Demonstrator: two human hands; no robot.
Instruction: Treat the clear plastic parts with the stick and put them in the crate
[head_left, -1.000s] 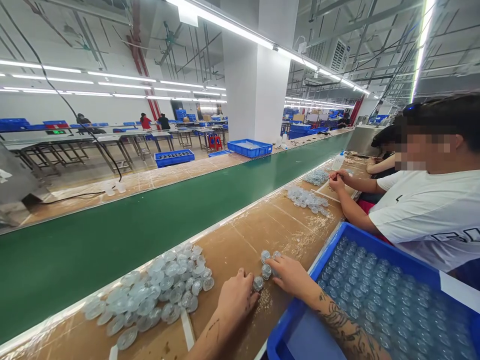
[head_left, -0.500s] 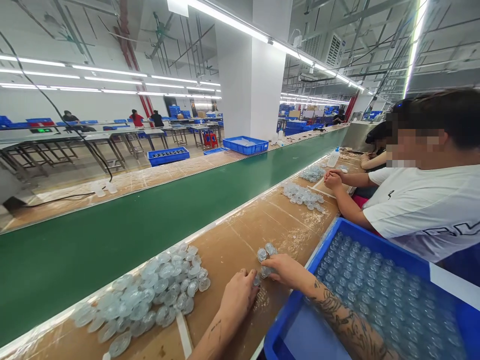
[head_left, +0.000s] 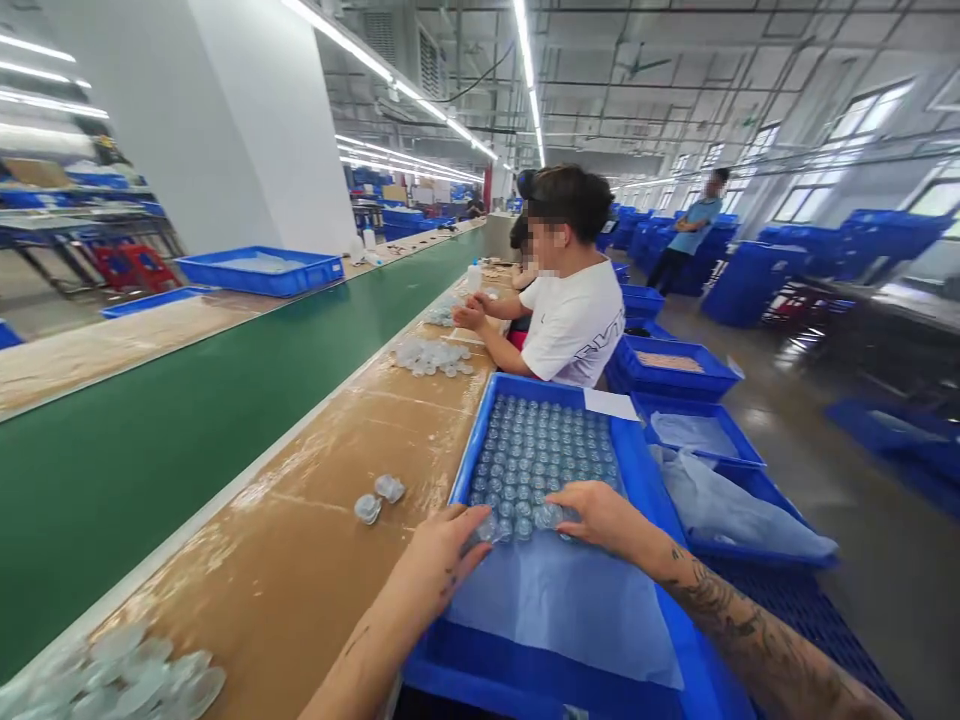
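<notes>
Both of my hands are over a blue tray lined with a pale sheet. Rows of clear round pieces fill its far part. My left hand, at the tray's left side, pinches a clear piece between thumb and fingers. My right hand grips another clear piece at the near edge of the rows. Whether either piece rests on the sheet, I cannot tell. On the brown bench, left of the tray, lie a few loose clear pieces.
A heap of clear pieces lies at the near left, another pile farther along. A green conveyor belt runs alongside. A co-worker in a white shirt sits beyond the tray. More blue trays stand at right.
My view has turned right. Both hands have moved from the loose pieces on the bench to the tray, carrying clear pieces.
</notes>
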